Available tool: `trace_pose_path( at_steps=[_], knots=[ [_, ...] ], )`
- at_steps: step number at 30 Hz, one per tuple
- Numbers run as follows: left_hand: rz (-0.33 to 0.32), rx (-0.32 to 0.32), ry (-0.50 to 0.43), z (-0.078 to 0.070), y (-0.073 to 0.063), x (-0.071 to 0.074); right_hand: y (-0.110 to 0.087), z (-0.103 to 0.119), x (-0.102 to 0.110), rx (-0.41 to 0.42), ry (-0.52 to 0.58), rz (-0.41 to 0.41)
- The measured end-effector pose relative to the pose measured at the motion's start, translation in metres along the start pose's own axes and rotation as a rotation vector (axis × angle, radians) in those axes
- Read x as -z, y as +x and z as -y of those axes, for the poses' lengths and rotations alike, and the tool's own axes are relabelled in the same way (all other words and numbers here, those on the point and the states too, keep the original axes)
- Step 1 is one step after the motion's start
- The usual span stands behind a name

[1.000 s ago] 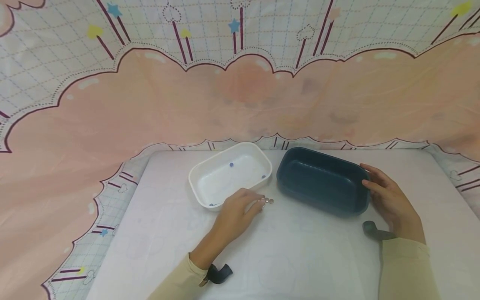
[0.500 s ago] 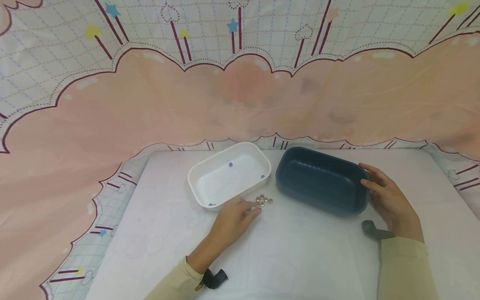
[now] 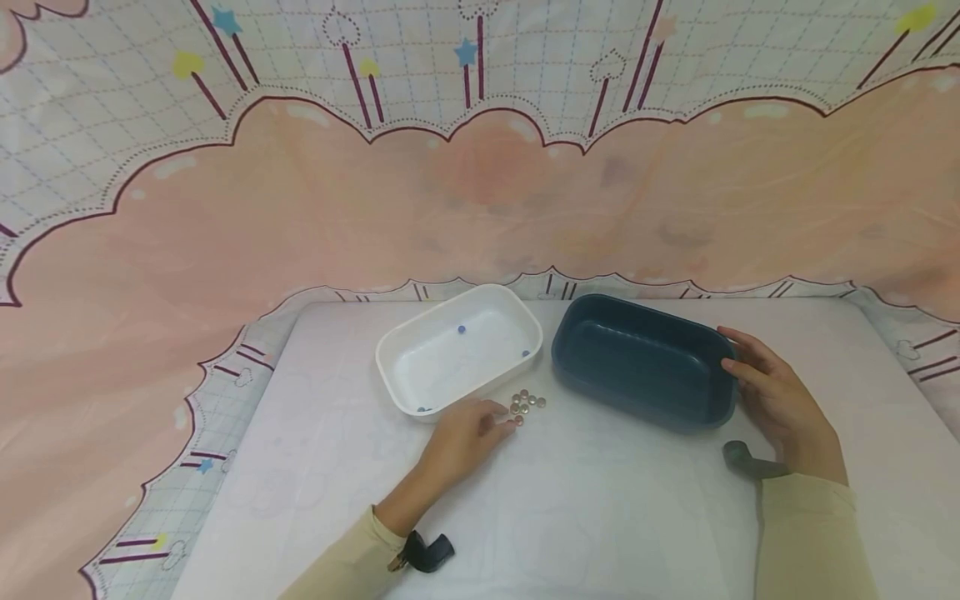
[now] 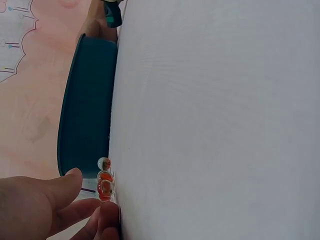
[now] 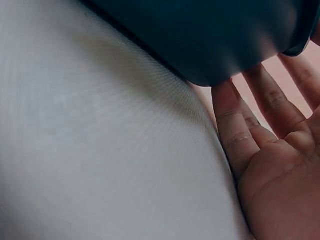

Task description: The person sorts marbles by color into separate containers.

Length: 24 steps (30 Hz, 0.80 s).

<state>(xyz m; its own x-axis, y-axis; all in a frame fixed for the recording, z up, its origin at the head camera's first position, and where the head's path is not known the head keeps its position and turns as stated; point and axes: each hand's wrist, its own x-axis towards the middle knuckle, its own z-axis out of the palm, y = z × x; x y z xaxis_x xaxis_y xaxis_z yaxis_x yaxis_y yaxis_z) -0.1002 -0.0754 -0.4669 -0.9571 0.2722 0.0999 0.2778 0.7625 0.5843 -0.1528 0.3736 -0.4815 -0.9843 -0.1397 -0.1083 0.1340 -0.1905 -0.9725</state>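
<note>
Several clear glass marbles with orange inside lie clustered on the white tabletop. My left hand is just left of them, thumb and fingers apart; its fingertips are right at the nearest marbles in the left wrist view. A white tub stands behind the left hand, with a few small blue marbles in it. My right hand holds the right end of a dark blue tub. Its thumb is over the rim, and its fingers lie against the outer wall in the right wrist view.
The white table ends at a patterned peach-and-white cloth backdrop. A dark device is strapped at the left wrist, and another at the right wrist. The two tubs stand side by side at the back.
The left hand has drawn back slightly toward the person and left, and its fingers have come away from the marbles, leaving more of them in sight. The right hand stays at the dark blue tub.
</note>
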Motion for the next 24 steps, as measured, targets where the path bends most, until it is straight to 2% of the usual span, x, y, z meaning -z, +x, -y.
trace_pose_path(
  at_steps=[12, 24],
  knots=[
    [0.017, 0.048, 0.009, 0.0005, 0.0068, -0.006, -0.0022, 0.0036, -0.0039, -0.029, -0.034, -0.037],
    [0.009, 0.039, 0.047, -0.0021, 0.0089, -0.0073, -0.0007, 0.0017, -0.0024, -0.016, -0.027, -0.027]
  ],
)
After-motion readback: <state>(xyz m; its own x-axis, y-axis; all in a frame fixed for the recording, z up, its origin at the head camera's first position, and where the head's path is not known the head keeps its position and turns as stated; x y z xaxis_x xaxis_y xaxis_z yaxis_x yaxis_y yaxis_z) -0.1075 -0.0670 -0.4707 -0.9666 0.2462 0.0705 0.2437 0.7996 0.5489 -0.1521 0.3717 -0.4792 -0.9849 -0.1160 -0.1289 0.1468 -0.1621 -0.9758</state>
